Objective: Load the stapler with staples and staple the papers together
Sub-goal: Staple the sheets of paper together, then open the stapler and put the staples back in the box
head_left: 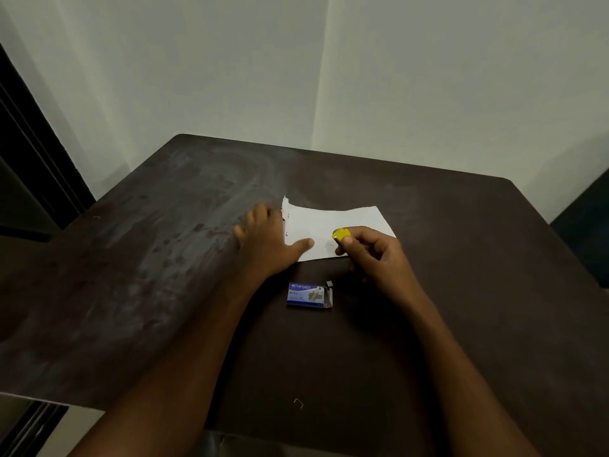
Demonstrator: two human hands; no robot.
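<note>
One bent wire staple (298, 403) lies on the dark table (461, 324) near a blue cardboard box (306, 295). Flat left hand (267, 245) presses the white papers (316, 222); right hand (375, 255) grips the yellow stapler (341, 234) over them

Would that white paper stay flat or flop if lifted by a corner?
Probably flop: the paper looks thin, its far left corner curling up off the table. It likely slides easily too; the left hand rests on its edge, perhaps steadying it.
</note>
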